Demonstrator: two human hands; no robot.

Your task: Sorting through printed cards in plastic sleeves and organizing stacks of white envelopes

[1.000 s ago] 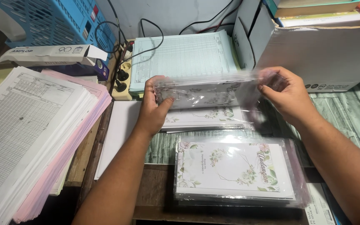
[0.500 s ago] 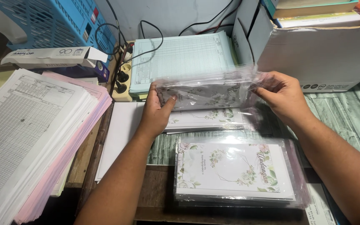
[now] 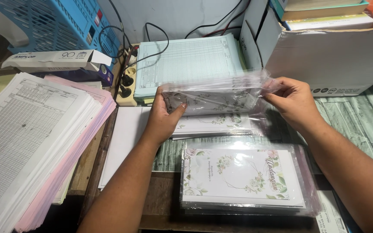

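Both the left hand and right hand gripped the plastic-sleeved floral card; steady, level end-holds likely kept the sleeve smooth

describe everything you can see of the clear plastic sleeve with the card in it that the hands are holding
The clear plastic sleeve is thin, glossy and crinkled, catching glare. Inside shows a white card with green leaf and floral print. It is held off the desk, long side level, face tilted up. The left hand has its grip on the left end, thumb in front; the right hand pinches the loose open end on the right. It hovers above a flat stack of similar cards.
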